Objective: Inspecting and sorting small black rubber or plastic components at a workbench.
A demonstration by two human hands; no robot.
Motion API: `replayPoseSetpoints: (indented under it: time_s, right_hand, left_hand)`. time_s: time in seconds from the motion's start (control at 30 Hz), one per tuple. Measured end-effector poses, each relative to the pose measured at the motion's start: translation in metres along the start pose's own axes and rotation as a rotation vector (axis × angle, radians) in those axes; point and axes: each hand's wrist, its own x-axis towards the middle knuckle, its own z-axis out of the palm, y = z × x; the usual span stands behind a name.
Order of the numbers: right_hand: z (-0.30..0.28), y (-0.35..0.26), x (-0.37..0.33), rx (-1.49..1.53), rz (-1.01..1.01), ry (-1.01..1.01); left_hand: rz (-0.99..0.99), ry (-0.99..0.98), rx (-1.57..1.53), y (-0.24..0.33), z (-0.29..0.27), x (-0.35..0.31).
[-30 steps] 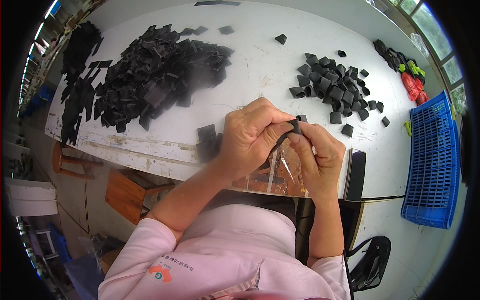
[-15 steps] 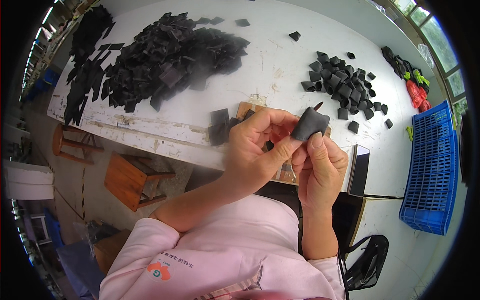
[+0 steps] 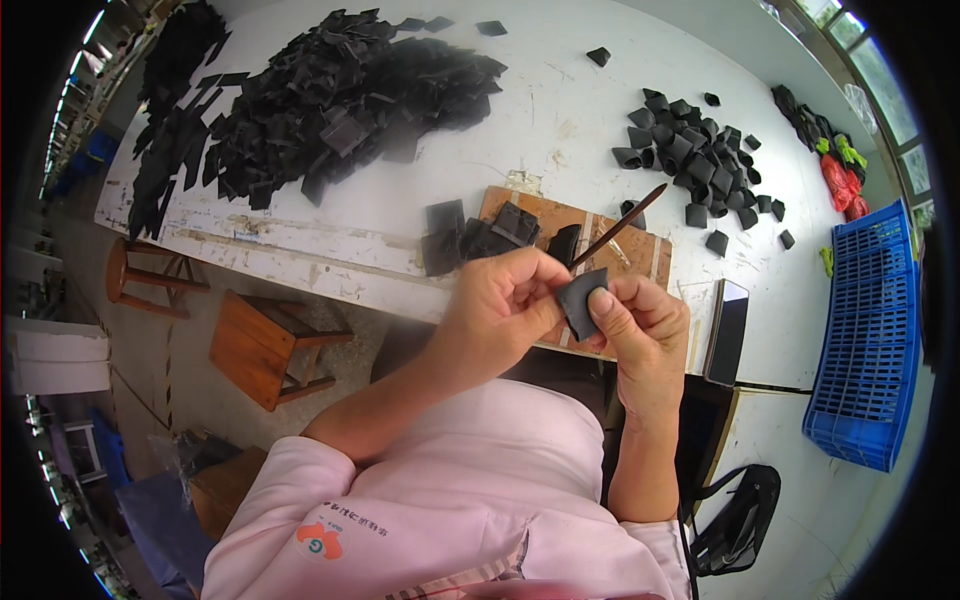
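A small folded black piece (image 3: 583, 308), like leather or rubber sheet, is pinched between my two hands above the table's front edge. My left hand (image 3: 495, 310) has its fingertips closed on the piece's left edge. On the right side, the thumb of my right hand (image 3: 645, 325) presses on its face, with the fingers curled behind. A slim dark pointed stick (image 3: 628, 222) slants up from near my left fingertips; whether it is held or lies on the board is hidden. Underneath is a brown board (image 3: 650, 262) with black pieces on it.
Flat black pieces make a large heap (image 3: 350, 110) at the far left. Rolled black pieces form a pile (image 3: 695, 150) at the right. A phone (image 3: 727, 332) lies near the right front edge, beside a blue plastic crate (image 3: 862, 340). Wooden stools (image 3: 262, 345) stand left of the table.
Both hands have come nearer to me with the black piece, which has turned and now looks narrower. More of the dark stick and the brown board shows.
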Motion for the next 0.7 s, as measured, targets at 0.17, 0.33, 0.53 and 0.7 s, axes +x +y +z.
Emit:
replayPoseSetpoints:
  time_s: [0.17,0.33,0.53,0.7]
  right_hand:
    - [-0.053,-0.043,0.038,-0.074,0.136,0.280]
    - [-0.128,-0.040,0.096,-0.582,-0.173,0.587]
    - [-0.170,0.033,0.071,-0.432,0.120,0.461]
    - [-0.189,0.070,0.065,-0.476,0.251,0.374]
  left_hand:
    - [-0.113,0.012,0.170,-0.021,-0.021,-0.008]
    - [-0.129,0.077,0.262,-0.022,-0.044,-0.010]
    - [-0.066,-0.006,0.088,0.046,-0.054,-0.011]
    - [0.356,-0.236,0.210,0.117,-0.031,0.000]
